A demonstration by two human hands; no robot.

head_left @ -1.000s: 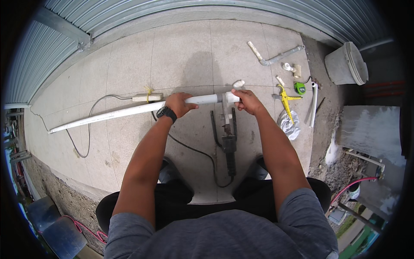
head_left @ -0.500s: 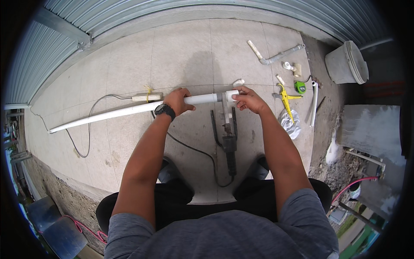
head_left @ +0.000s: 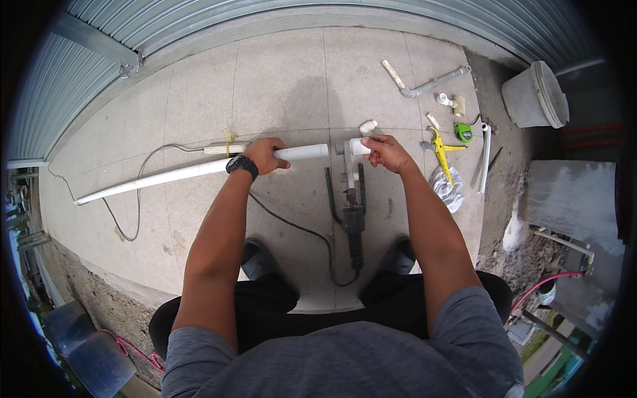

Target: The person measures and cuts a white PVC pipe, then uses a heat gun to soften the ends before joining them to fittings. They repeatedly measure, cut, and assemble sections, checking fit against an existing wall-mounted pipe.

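My left hand (head_left: 265, 156) is wrapped round a long white plastic pipe (head_left: 179, 174) near its right end. That end stands a small gap to the left of the grey die on a pipe welding iron (head_left: 353, 219). The iron rests on a black stand, its dark handle pointing toward me. My right hand (head_left: 388, 154) grips a short white pipe fitting (head_left: 359, 146), which meets the right side of the iron's die. How far it sits on the die I cannot tell. Just beyond it lies a white elbow fitting (head_left: 368, 126).
On the right lie a yellow pipe cutter (head_left: 439, 154), a white rag (head_left: 446, 192), a green tape measure (head_left: 462, 132), pipe offcuts and a bent grey pipe (head_left: 434, 83). A white bucket (head_left: 527, 99) stands beyond. A black cord (head_left: 292, 223) and a power strip (head_left: 215, 149) lie left.
My left hand has drawn the pipe leftward, so its end has come off the iron's die. My right hand still holds the fitting at the die's other side.
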